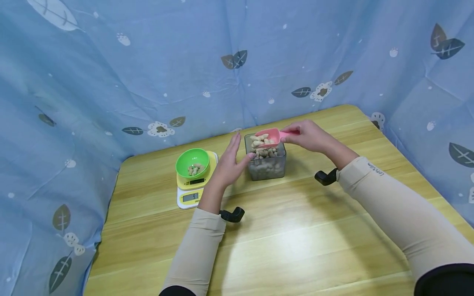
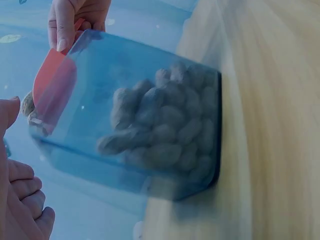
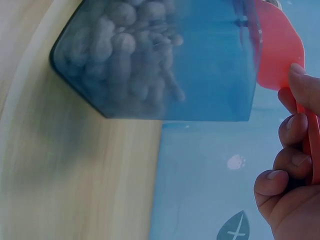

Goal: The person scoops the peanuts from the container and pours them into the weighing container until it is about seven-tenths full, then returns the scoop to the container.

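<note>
My right hand (image 1: 305, 135) grips the handle of a pink scoop (image 1: 273, 135) loaded with unshelled peanuts (image 1: 259, 141). The scoop is at the mouth of a grey see-through square container (image 1: 267, 169), which is partly filled with more peanuts (image 2: 165, 120). Beside the container's left side, my left hand (image 1: 230, 164) is held with fingers straight and thumb out, holding nothing. To its left, a green bowl (image 1: 182, 164) with a few peanuts (image 1: 195, 169) rests on a yellow and white kitchen scale (image 1: 180, 200), whose display is lit.
The wooden table (image 1: 148, 230) carries the scale at the left and the container toward the back. A blue patterned curtain (image 1: 185, 74) hangs behind the table and along both sides.
</note>
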A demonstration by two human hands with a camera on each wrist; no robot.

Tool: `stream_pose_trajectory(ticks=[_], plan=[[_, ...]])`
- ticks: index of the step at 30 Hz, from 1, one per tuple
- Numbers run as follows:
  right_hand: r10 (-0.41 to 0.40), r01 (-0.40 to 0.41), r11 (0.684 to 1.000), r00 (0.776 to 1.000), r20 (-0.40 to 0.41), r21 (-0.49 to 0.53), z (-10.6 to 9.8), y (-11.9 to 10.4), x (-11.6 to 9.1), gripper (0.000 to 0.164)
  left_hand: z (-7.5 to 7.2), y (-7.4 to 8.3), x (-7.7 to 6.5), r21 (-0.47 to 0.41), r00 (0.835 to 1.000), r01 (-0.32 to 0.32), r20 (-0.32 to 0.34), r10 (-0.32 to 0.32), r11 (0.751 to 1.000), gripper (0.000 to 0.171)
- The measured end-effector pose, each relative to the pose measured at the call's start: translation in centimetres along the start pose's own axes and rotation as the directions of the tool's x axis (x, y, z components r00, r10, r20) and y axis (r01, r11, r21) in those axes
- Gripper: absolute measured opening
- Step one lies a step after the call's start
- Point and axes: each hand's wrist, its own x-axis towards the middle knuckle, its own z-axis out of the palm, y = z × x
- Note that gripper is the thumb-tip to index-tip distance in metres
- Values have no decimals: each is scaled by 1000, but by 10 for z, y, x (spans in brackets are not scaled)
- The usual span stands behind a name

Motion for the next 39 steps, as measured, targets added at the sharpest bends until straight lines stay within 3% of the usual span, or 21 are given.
stream_pose_trajectory(ticks=[12, 24, 31, 39], plan=[[-55, 55, 998, 998, 22, 23, 11, -39, 23, 36, -48, -24, -31, 38, 995, 59, -82, -56, 998, 81], [-108, 100, 990, 991, 84, 97, 54, -80, 55, 39, -91, -62, -71, 114, 972, 167, -188, -144, 979, 82], [-137, 124, 985, 986, 100, 124, 87, -102, 70, 31, -102, -84, -88, 160, 955, 263, -186, -233, 951, 83], [-139, 131, 988, 986, 96, 85, 130, -120, 77, 35, -101, -104, -97, 163, 933, 348, -154, -325, 923, 85]])
